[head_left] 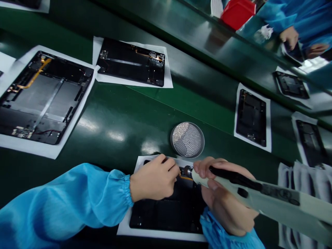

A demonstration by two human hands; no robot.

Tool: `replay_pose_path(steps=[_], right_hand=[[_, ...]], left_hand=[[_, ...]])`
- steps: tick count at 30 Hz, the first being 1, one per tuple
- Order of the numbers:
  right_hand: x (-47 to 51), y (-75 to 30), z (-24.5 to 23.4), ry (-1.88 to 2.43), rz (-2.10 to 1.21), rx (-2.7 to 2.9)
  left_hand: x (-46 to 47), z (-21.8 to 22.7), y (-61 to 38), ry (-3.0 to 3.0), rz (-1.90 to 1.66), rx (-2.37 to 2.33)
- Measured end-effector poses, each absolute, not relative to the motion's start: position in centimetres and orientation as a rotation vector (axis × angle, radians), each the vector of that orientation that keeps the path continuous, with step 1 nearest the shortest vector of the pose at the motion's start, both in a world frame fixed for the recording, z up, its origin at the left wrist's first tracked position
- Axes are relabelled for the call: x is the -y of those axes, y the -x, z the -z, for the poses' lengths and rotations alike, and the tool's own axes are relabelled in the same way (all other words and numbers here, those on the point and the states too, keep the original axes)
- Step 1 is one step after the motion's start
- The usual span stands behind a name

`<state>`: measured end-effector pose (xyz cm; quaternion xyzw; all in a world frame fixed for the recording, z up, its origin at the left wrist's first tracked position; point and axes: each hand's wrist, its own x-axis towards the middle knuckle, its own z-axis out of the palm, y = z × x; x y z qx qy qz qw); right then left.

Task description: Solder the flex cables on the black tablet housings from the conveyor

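An opened black tablet shell [166, 214] lies on a white sheet in front of me, with an orange flex cable near its upper edge. My right hand [220, 186] is wrapped round a pale electric screwdriver [275, 200] with a black lever. Its metal nose points left at the tablet's upper edge, close to my left fingertips; the bit is hidden. My left hand [157, 178] rests over the tablet's upper left part with fingers curled together, and whatever they pinch is hidden. Just beyond the hands sits a round dish [188, 140] with small screws heaped at its left side.
More opened tablets lie on white sheets: one at left [52, 97], one at the back [132, 62], one at right [251, 117]. Folded white sheets [303, 186] stand at the right. Across the bench, another person's hands [290, 38] are near a red bin [238, 14].
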<state>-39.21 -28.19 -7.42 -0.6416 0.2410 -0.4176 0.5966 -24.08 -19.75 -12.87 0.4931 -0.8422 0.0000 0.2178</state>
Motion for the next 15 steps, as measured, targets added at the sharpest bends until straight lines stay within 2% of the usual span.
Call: replay_pose_path(steps=[15], right_hand=[[28.29, 39.89, 7.38, 1.518, 0.928, -0.641]], left_hand=[[20.02, 12.56, 25.09, -1.37, 0.032, 2.325]])
